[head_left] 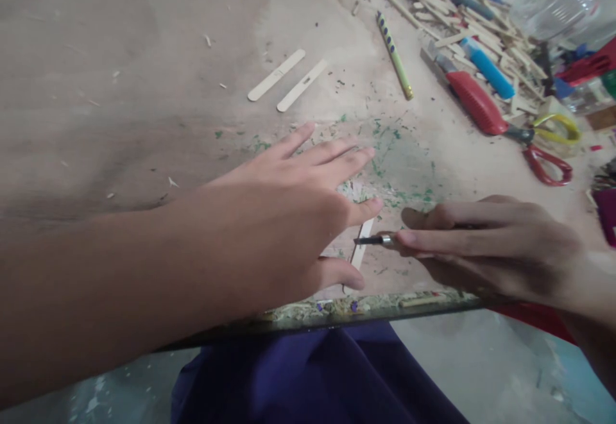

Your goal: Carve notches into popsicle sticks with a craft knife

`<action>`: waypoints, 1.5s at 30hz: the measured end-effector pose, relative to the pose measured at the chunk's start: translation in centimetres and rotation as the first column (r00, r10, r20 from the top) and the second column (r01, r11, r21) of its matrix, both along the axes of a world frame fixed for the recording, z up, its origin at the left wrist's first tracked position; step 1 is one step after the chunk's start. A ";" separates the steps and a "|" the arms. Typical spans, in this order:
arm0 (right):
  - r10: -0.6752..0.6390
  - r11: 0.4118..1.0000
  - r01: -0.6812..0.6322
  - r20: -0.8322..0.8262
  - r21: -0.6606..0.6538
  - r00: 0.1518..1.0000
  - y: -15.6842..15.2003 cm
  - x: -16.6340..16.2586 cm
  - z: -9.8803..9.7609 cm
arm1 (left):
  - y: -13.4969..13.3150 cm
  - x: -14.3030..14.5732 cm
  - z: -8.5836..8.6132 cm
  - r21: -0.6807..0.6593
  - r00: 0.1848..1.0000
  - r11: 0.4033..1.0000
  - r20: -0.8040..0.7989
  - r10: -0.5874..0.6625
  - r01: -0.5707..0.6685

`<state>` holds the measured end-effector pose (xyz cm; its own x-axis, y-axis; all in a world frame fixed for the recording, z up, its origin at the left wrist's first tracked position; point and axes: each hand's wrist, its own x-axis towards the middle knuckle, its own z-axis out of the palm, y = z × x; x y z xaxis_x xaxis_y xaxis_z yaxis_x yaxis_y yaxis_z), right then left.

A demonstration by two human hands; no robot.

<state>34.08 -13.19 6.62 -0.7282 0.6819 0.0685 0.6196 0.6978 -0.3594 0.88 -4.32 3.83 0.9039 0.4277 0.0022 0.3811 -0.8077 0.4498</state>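
A wooden craft stick (pixel 364 243) lies on the table near its front edge. My left hand (pixel 308 199) is spread flat, fingers apart, with the thumb and one fingertip resting on the stick towards its two ends. My right hand (pixel 486 238) is closed around a craft knife (pixel 378 240); its handle is mostly hidden in the fingers. The knife's dark tip meets the stick between my left thumb and finger. Farther back lie two more craft sticks, one whole-looking (pixel 276 75) with a small mark and one (pixel 301 86) with a dark slot at its middle.
A green pencil (pixel 395 57) lies beyond my hands. To the right are a red-handled cutter (pixel 476 100), scissors (pixel 548 164), a blue tube (pixel 487 67) and a pile of sticks (pixel 524 65). Green shavings dot the table (pixel 144 77); scraps fill the front edge groove.
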 end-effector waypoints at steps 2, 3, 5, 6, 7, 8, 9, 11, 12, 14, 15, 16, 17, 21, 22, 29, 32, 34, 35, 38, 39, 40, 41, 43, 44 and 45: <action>-0.001 1.000 0.000 -0.045 -0.026 0.999 0.1 -0.2 0.0 | 0.0 0.0 0.0 -0.005 1.000 1.000 0.004 0.003 -0.003; -0.004 0.999 0.001 -0.055 -0.042 0.998 0.2 -0.3 0.1 | 0.0 0.0 0.0 -0.006 1.000 1.000 0.007 0.001 -0.001; -0.013 0.998 0.009 -0.068 -0.058 0.998 0.3 -0.4 0.5 | -0.1 0.0 0.0 -0.007 1.000 1.000 0.005 -0.002 0.002; -0.018 0.998 0.013 -0.070 -0.060 0.997 0.3 -0.4 0.7 | -0.1 0.0 0.1 -0.006 1.000 1.000 0.002 -0.004 0.004; -0.024 0.998 0.020 -0.071 -0.059 0.997 0.2 -0.4 0.9 | -0.1 0.0 0.1 -0.005 1.000 1.000 -0.003 -0.005 0.005; -0.034 0.998 0.031 -0.071 -0.055 0.997 0.1 -0.3 1.1 | -0.1 0.0 0.2 -0.005 1.000 1.000 -0.007 -0.005 0.005; -0.049 0.997 0.046 -0.065 -0.055 0.997 0.0 -0.3 1.3 | -0.1 0.0 0.2 -0.005 1.000 1.000 -0.012 -0.005 0.005; -0.073 0.995 0.071 -0.037 -0.065 0.997 -0.2 -0.1 1.7 | -0.1 0.0 0.3 -0.006 1.000 1.000 -0.022 -0.005 0.004; -0.078 0.995 0.076 -0.023 -0.067 0.997 -0.3 -0.1 1.8 | -0.1 0.0 0.3 -0.003 1.000 1.000 -0.025 -0.002 0.002; -0.071 0.996 0.071 -0.004 -0.050 0.997 -0.5 -0.3 2.0 | -0.1 0.0 0.2 0.004 1.000 1.000 -0.027 0.000 0.000; -0.065 0.997 0.065 0.006 -0.036 0.998 -0.6 -0.5 2.1 | -0.1 -0.1 0.2 0.007 1.000 1.000 -0.023 -0.001 0.001; -0.053 0.998 0.053 0.013 -0.017 0.998 -0.6 -0.8 2.2 | -0.1 -0.1 0.2 0.009 1.000 1.000 -0.020 -0.002 0.002; -0.043 0.999 0.043 0.024 0.000 0.999 -0.7 -1.1 2.3 | -0.1 -0.1 0.2 0.010 1.000 1.000 -0.017 -0.004 0.004; 0.007 0.999 -0.011 0.078 0.051 0.997 -1.1 -1.7 2.6 | -0.1 -0.2 0.3 0.005 1.000 1.000 -0.029 -0.007 0.007; 0.000 0.997 -0.008 0.105 0.071 0.994 -1.1 -1.7 2.6 | 0.0 -0.2 0.3 0.003 1.000 1.000 -0.031 -0.005 0.005; -0.039 0.989 0.021 0.119 0.145 0.992 -1.1 -1.3 3.1 | -0.1 0.0 0.4 -0.011 1.000 1.000 -0.021 0.009 -0.009; -0.018 0.992 0.000 0.143 0.125 0.990 -1.3 -1.8 3.3 | 0.0 -0.1 0.4 0.003 1.000 1.000 -0.017 -0.002 0.002; -0.055 0.991 0.039 0.120 0.130 0.991 -1.6 -2.0 3.3 | 0.0 -0.1 0.3 0.012 1.000 1.000 -0.012 -0.009 0.009; -0.069 0.991 0.056 0.108 0.118 0.992 -1.9 -2.1 3.2 | 0.0 -0.1 0.3 0.015 1.000 1.000 -0.014 -0.012 0.013; -0.087 0.995 0.082 0.075 0.063 0.993 -2.5 -2.0 3.2 | 0.0 -0.1 0.2 0.013 1.000 1.000 -0.023 -0.015 0.016; -0.088 0.995 0.085 0.074 0.045 0.993 -2.6 -2.0 3.2 | 0.0 0.0 0.3 0.012 1.000 1.000 -0.024 -0.015 0.015; -0.090 0.996 0.088 0.079 0.028 0.993 -2.7 -2.0 3.3 | 0.0 0.0 0.3 0.013 1.000 1.000 -0.022 -0.015 0.015; -0.092 0.996 0.091 0.085 0.012 0.992 -2.8 -2.1 3.5 | 0.0 0.0 0.3 0.015 1.000 1.000 -0.018 -0.014 0.014; -0.086 0.996 0.087 0.102 -0.004 0.991 -2.7 -2.2 4.0 | 0.0 0.0 0.4 0.020 1.000 1.000 -0.010 -0.013 0.013; -0.083 0.997 0.083 0.113 0.004 0.990 -2.7 -2.3 4.2 | 0.0 0.0 0.4 0.022 1.000 1.000 -0.010 -0.012 0.012; -0.080 0.997 0.078 0.126 0.018 0.989 -2.6 -2.4 4.4 | 0.0 0.0 0.5 0.024 1.000 1.000 -0.015 -0.010 0.011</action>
<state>31.65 -15.83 11.06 -0.6753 0.7374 -0.0113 0.7129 0.6488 -0.2662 0.89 -4.34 4.31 0.9083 0.4183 -0.0010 0.3790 -0.8220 0.4251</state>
